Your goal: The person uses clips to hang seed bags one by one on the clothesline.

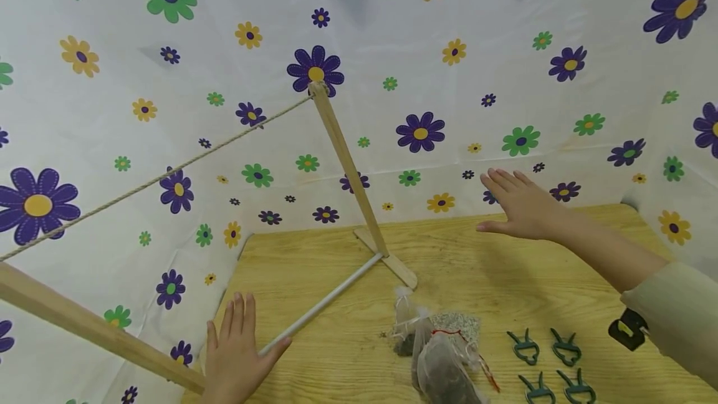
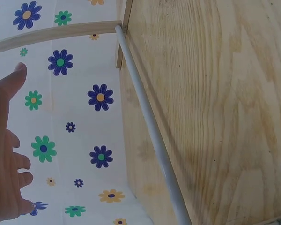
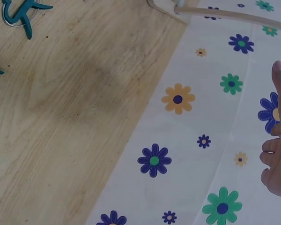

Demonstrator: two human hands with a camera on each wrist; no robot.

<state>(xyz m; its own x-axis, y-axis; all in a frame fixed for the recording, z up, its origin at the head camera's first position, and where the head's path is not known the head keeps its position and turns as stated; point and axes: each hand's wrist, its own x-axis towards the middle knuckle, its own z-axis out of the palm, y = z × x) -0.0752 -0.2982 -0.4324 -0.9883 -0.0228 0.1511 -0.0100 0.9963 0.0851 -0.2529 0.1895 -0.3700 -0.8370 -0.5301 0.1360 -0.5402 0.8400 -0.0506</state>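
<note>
My left hand (image 1: 234,354), fingers extended and thumb out to the side, is near the lower end of a wooden post and the grey rod (image 1: 325,308); it holds nothing. My right hand (image 1: 521,204) hovers above the back right of the table with its fingers straight and no object in it. Between the hands stands a wooden frame: a far post (image 1: 350,170) on a flat foot (image 1: 401,271), a near post (image 1: 95,326), and a rope (image 1: 168,174) strung between their tops. In the left wrist view, the rod (image 2: 152,124) runs along the table below the hand.
Mesh bags (image 1: 445,370) with dark and pale contents lie at the front middle of the wooden table (image 1: 314,267). Several green clips (image 1: 525,349) sit right of them. A black object (image 1: 628,330) lies by the right sleeve. Flowered cloth (image 1: 381,30) surrounds the table.
</note>
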